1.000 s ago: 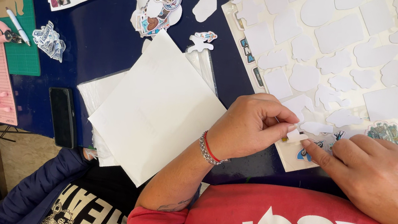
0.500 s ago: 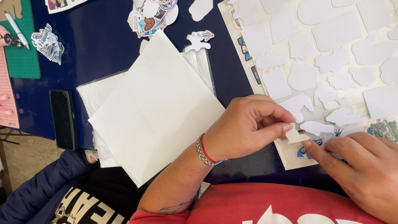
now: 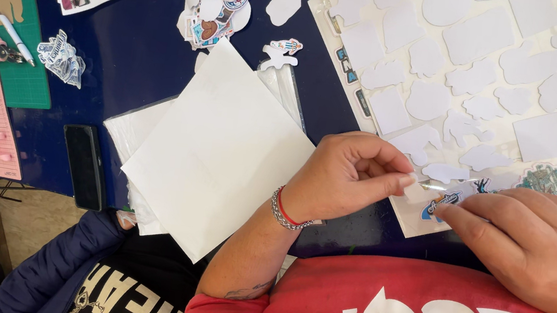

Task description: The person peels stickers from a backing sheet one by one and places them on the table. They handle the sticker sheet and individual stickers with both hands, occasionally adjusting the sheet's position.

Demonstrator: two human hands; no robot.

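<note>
Most shapes on our sticker sheet [image 3: 486, 76] are peeled off already. Our left hand [image 3: 347, 175] pinches a thin strip; our right hand [image 3: 537, 245] fingers press one blue sticker [image 3: 441, 206].

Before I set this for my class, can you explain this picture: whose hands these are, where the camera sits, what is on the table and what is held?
There is no machine here. One camera on a person's head looks down, so the red shirt at the bottom is their own. The left hand, with a bracelet, pinches a thin pale paper piece in a fingertip grip. The right hand rests open, a fingertip by a small blue and white sticker. Both work at the edge of a large sticker sheet of white cut-out shapes. On the dark blue table also lie blank white paper sheets, a black phone and a pile of colourful stickers.
</note>
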